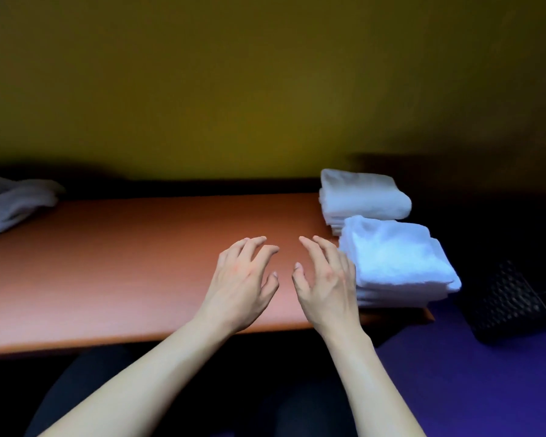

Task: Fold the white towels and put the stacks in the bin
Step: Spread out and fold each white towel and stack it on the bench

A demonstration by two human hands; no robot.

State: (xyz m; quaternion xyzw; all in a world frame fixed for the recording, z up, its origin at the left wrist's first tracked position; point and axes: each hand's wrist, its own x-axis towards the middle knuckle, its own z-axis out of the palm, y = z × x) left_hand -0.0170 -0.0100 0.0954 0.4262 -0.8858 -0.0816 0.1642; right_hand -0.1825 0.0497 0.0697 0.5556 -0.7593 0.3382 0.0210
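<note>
Both hands are held over the right half of the long reddish-brown wooden table point(114, 247), palms down, side by side with a small gap between them. The left hand point(240, 285) has its fingers spread and loosely bent, fingertips pointing toward the far right, and it holds nothing. The right hand point(325, 282) mirrors it, fingers relaxed and slightly curved, also holding nothing; its outer edge lies just beside the near stack of folded white terry towels point(397, 263), though the blur makes it hard to say whether skin touches cloth.

That near stack sits at the right end of the table, close to the front corner, several layers deep with a fluffy top. Directly behind it, against the far edge, stands a second stack of folded white towels point(363, 197), the two stacks touching or nearly so. At the far left end of the table lies a rumpled heap of unfolded white towels point(16, 203), well apart from the hands.

Off the table's right end, on the purple floor point(454, 373), sits a black plastic bin with a perforated lattice wall point(505, 304), lower than the tabletop and near the front stack. A mustard-yellow wall point(234, 89) rises behind the table.
</note>
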